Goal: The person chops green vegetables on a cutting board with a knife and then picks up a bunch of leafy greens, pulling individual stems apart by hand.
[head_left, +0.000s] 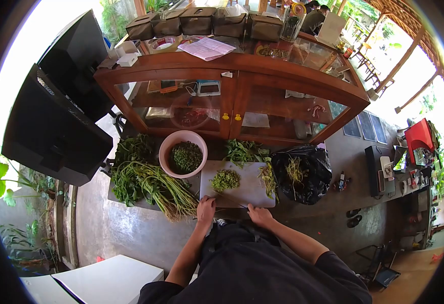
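A white cutting board [242, 195] lies on the low surface in front of me. On it are a pile of chopped greens [225, 180] and some cut stems [268, 178]. My right hand [259, 215] is at the board's near edge, closed on the handle of a thin knife [230, 200] whose blade points left across the board. My left hand [206, 208] rests at the board's near left corner with its fingers curled down; what is under them is hidden. It is beside the stem ends of a long bundle of leafy greens [153, 185].
A pink bowl [167, 146] of chopped greens stands behind the board on the left. More leaves [245, 151] lie behind the board. A black plastic bag [310, 175] with trimmings sits to the right. A wooden glass-fronted cabinet [232, 66] rises behind. White boxes [105, 276] are near left.
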`<state>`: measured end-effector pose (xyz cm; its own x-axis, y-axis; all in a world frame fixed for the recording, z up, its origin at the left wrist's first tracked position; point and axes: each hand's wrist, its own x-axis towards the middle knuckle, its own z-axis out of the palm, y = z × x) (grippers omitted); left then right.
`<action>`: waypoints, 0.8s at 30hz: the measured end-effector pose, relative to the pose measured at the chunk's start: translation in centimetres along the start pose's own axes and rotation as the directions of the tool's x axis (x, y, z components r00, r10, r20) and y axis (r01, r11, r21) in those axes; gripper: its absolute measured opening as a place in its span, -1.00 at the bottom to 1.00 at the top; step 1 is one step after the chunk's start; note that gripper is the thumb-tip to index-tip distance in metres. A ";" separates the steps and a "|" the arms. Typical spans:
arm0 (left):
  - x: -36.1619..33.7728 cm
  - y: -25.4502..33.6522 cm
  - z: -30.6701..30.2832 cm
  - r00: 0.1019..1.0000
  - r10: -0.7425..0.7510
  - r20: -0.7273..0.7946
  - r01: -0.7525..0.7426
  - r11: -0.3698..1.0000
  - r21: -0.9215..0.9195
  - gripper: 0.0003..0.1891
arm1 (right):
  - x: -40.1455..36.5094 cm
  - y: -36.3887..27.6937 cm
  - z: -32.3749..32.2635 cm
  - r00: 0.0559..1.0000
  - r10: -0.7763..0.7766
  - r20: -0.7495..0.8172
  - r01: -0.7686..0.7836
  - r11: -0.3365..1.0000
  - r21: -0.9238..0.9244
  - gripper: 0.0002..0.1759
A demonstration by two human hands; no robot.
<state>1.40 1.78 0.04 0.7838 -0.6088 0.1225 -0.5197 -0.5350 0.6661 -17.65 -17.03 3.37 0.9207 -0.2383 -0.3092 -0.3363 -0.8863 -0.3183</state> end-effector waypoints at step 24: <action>-0.2 0.2 -0.1 1.000 -0.004 0.022 0.002 0.998 0.059 -0.86 | -0.7 -0.9 -1.7 0.942 0.080 0.327 -0.107 0.992 0.065 -0.64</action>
<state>1.15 1.87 0.16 0.7782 -0.6194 0.1041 -0.5369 -0.5699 0.6221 -17.70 -16.75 5.41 0.7752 -0.1655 -0.6097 -0.4448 -0.8282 -0.3408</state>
